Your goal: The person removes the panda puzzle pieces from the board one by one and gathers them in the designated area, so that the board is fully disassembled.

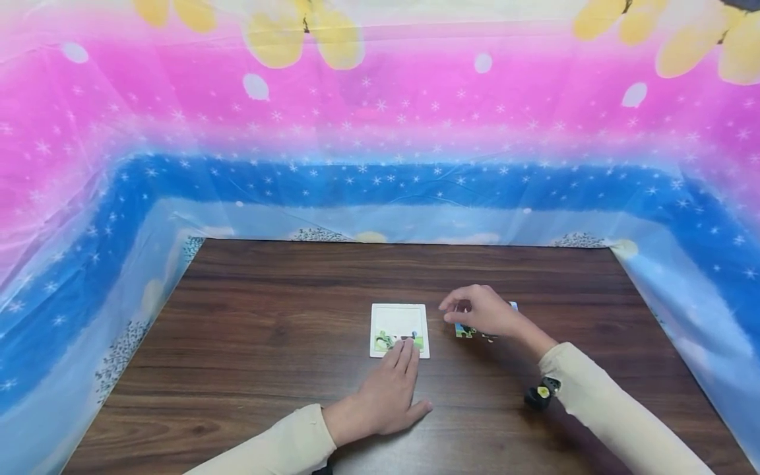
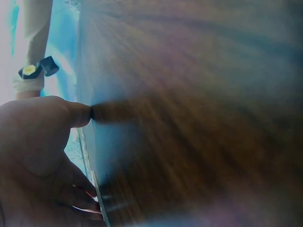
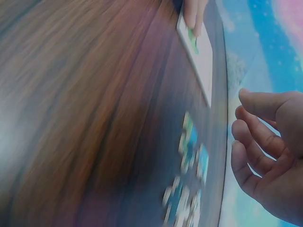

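Observation:
A square white puzzle tray [image 1: 400, 318] lies on the table, with green, white and black picture pieces [image 1: 386, 340] along its near side. My left hand [image 1: 382, 399] stretches straight fingers over these pieces, its fingertips on the tray's near part, its thumb spread out to the right. To the right of the tray, my right hand [image 1: 483, 311] hovers above loose jigsaw pieces [image 1: 464, 331], partly covering them in the head view. The right wrist view shows its fingers [image 3: 258, 137] loosely bent with nothing between them, and several loose pieces [image 3: 188, 146] lying below.
The dark wooden table [image 1: 267, 316] has a printed cloth [image 1: 380, 178] rising behind it and at both sides. A small black device with a yellow mark [image 1: 539, 394] sits at the right wrist, under the cream sleeve [image 1: 611, 402].

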{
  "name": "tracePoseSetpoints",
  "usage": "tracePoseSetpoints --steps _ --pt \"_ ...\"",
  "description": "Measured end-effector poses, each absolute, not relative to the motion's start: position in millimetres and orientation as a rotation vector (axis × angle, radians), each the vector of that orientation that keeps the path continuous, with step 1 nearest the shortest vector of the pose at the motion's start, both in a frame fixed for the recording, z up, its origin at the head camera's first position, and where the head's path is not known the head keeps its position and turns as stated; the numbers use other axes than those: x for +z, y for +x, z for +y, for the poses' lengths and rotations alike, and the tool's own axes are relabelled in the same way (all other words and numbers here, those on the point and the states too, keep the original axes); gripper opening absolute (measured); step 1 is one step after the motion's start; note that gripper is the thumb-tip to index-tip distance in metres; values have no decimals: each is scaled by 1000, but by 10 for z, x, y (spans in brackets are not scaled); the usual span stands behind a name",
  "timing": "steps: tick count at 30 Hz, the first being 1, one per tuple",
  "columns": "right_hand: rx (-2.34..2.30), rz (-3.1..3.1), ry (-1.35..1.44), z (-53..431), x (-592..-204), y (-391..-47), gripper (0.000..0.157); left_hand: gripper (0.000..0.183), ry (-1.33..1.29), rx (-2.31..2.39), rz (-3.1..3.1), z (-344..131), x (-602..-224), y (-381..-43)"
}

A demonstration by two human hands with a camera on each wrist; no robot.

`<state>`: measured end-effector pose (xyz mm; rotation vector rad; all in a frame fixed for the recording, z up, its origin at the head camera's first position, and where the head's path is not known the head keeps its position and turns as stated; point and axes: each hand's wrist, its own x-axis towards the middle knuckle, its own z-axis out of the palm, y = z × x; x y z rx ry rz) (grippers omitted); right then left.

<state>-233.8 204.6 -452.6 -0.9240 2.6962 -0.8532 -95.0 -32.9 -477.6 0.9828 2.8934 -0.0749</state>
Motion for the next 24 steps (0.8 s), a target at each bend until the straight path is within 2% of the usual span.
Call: tracePoseSetpoints --steps 10,24 --pt "-892 2616 -1091 1520 -4552 -2391 15 88 958 -214 2903 -317 -4800 -918" --pt "-889 2494 -1187 1143 -4603 -2383 15 86 952 -169 2896 -324 -4791 -910"
